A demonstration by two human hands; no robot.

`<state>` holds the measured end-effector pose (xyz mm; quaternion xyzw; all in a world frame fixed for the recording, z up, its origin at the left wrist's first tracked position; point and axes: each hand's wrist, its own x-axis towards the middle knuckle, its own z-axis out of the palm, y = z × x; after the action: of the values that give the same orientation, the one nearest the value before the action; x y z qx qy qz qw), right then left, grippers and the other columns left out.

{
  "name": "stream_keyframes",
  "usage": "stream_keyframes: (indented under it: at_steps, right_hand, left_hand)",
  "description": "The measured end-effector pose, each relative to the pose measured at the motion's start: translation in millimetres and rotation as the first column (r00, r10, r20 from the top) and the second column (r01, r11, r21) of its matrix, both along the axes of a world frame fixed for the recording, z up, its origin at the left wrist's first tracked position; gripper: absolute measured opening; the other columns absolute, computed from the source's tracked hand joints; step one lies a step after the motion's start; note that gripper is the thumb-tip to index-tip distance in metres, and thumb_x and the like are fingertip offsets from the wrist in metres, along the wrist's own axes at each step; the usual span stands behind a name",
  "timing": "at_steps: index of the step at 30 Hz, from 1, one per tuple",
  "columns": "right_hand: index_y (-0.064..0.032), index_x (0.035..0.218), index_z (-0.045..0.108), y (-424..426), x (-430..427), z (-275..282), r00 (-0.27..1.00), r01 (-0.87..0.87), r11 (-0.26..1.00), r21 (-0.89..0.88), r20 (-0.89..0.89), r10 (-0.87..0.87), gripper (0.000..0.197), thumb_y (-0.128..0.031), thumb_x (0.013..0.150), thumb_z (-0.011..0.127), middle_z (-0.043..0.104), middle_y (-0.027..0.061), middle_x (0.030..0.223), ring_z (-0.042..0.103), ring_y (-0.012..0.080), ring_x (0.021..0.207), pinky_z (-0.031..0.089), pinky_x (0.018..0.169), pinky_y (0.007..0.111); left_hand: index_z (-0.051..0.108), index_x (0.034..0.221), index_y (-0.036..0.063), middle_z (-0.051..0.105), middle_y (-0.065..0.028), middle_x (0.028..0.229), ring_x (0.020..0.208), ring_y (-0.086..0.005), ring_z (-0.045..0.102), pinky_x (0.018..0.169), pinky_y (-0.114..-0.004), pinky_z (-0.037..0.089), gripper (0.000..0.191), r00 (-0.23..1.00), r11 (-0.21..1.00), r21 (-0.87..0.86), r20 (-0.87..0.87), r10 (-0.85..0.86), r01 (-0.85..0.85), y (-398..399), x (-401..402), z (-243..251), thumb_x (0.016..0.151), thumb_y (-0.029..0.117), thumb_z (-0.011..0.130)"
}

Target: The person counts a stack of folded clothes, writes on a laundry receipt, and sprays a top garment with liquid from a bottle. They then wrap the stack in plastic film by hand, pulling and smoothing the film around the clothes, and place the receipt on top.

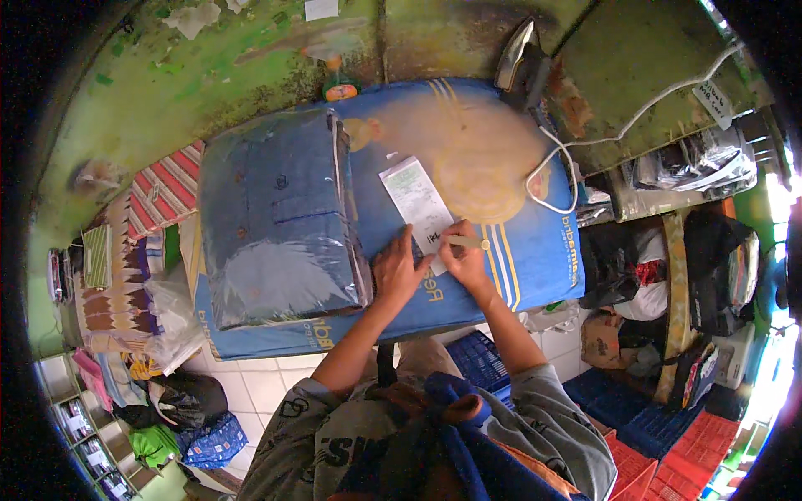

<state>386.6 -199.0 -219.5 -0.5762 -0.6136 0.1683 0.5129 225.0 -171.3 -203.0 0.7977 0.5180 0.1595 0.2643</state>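
A long white paper slip (416,200) with printing and handwriting lies on the blue patterned cloth (388,138) of the ironing surface. My right hand (462,257) grips a light-coloured marker pen (467,241), its tip by dark handwriting at the slip's lower part. My left hand (398,266) lies flat at the slip's lower left edge, fingers apart, holding nothing. Just left of it is a stack of folded clothing in clear plastic (276,219), a dark blue garment on top.
An electric iron (523,66) stands upright at the back right, its white cord (617,138) looping over the cloth. A bottle (341,91) is at the back edge. Striped folded cloth (168,188) lies left; bagged clothes (695,160) are right. Blue and red plastic crates (689,460) stand low right.
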Motion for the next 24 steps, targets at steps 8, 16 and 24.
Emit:
stream_keyframes:
  at_steps: [8, 16, 24]
  right_hand:
    - [-0.0010, 0.087, 0.057, 1.6, 0.5, -0.5, 0.996, 0.062, 0.998, 0.031, -0.062, -0.060, 0.012, 0.002, 0.077, 0.062, 0.056, 0.0078, 0.083, 0.054, 0.0144, 0.069, 0.044, 0.057, 0.026]
    - [-0.0022, 0.080, 0.058, -1.2, 18.0, 0.9, 0.931, 0.127, 0.983, -0.136, -0.326, -0.165, 0.006, 0.001, 0.078, 0.063, 0.055, 0.0047, 0.072, 0.052, 0.0103, 0.066, 0.042, 0.057, 0.023]
    - [-0.0011, 0.085, 0.061, 3.5, 25.3, 8.1, 0.985, 0.075, 0.981, -0.180, -0.138, -0.101, 0.010, -0.004, 0.077, 0.066, 0.059, 0.0053, 0.074, 0.056, 0.0130, 0.067, 0.044, 0.061, 0.027]
  left_hand:
    - [0.041, 0.132, -0.0033, 0.058, -0.0251, 0.115, 0.098, -0.0387, 0.060, 0.085, -0.043, 0.048, 0.073, 1.000, 1.000, 0.015, 0.022, 0.002, -0.002, 0.3, -0.1, -1.7, 0.079, 0.037, 0.070]
    - [0.035, 0.138, 0.0047, 0.058, -0.0192, 0.110, 0.096, -0.0346, 0.059, 0.081, -0.050, 0.043, 0.083, 1.000, 0.997, 0.082, -0.004, 0.008, -0.007, -3.8, 1.1, -12.8, 0.075, 0.045, 0.069]
    - [0.031, 0.140, 0.0051, 0.056, -0.0194, 0.113, 0.103, -0.0358, 0.056, 0.087, -0.051, 0.042, 0.089, 0.999, 1.000, -0.009, -0.033, 0.012, -0.012, -2.5, 3.8, -5.1, 0.072, 0.047, 0.070]
